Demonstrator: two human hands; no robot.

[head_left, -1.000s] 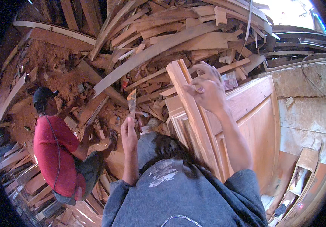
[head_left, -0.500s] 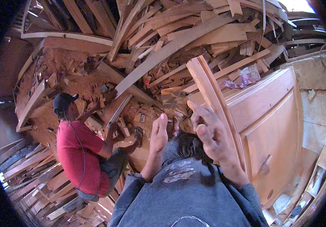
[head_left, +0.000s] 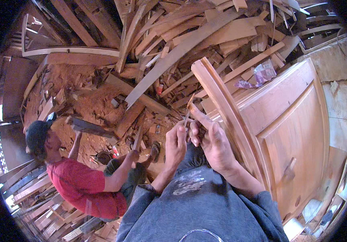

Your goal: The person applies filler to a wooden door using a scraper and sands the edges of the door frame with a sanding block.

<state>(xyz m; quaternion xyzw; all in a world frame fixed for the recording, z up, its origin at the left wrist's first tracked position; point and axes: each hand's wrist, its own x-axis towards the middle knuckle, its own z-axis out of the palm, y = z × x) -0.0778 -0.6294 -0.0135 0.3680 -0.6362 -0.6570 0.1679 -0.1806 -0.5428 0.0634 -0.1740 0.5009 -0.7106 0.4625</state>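
My left hand (head_left: pixel 176 144) pinches a thin flat piece (head_left: pixel 187 117), seen nearly edge-on, with orange-brown paste on its upper end. My right hand (head_left: pixel 217 147) is beside it, index finger stretched to the pasted end and the other fingers loosely curled. Orange-brown paste shows at that fingertip, and I see nothing gripped in this hand. Just right of my hands stands a pale wooden panelled door (head_left: pixel 290 149). A long grooved wooden moulding (head_left: pixel 229 109) runs along its near edge, close to my right wrist.
At the left a person in a red shirt (head_left: pixel 80 181) and dark cap crouches, holding a long dark flat piece (head_left: pixel 91 127) and a wooden strip (head_left: pixel 138 137). Offcuts (head_left: pixel 205 28) pile up ahead over reddish sawdust (head_left: pixel 97 101). A purple wrapper (head_left: pixel 264 72) lies behind the door's top edge.
My hands have come closer together, and the flat piece has turned from face-on to edge-on, near my right fingertip. The other person has shifted left and lifted the dark piece.
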